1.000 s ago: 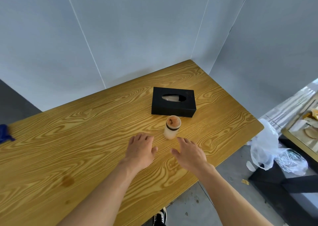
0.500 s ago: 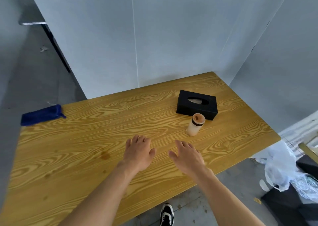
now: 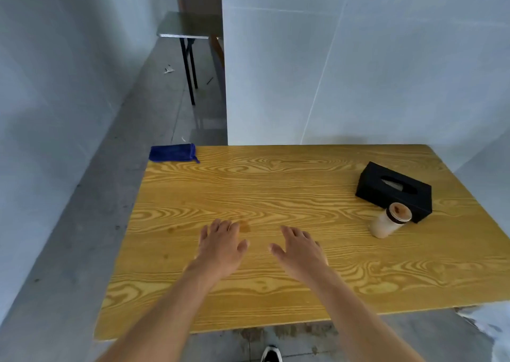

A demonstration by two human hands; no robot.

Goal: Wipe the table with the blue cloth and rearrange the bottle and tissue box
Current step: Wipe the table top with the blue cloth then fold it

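A folded blue cloth (image 3: 173, 153) lies at the far left corner of the wooden table (image 3: 276, 185), partly over its edge. The black tissue box (image 3: 393, 191) sits at the right side. Touching its near side stands a small frosted bottle (image 3: 389, 220) with a brown lid. My left hand (image 3: 220, 248) and my right hand (image 3: 299, 251) hover palm down over the table's middle, fingers spread, holding nothing. Both are far from the cloth and left of the bottle. A brownish stain (image 3: 245, 226) marks the wood just beyond my left fingertips.
White walls (image 3: 358, 72) close in behind and to the right of the table. A grey floor corridor (image 3: 82, 223) runs along the left, with a small dark table (image 3: 190, 28) farther back. My shoe (image 3: 271, 354) shows below the near edge.
The view has swung left, bringing the blue cloth and left table edge fully into sight. Box and bottle now sit at the right. Both hands stay open over the table.
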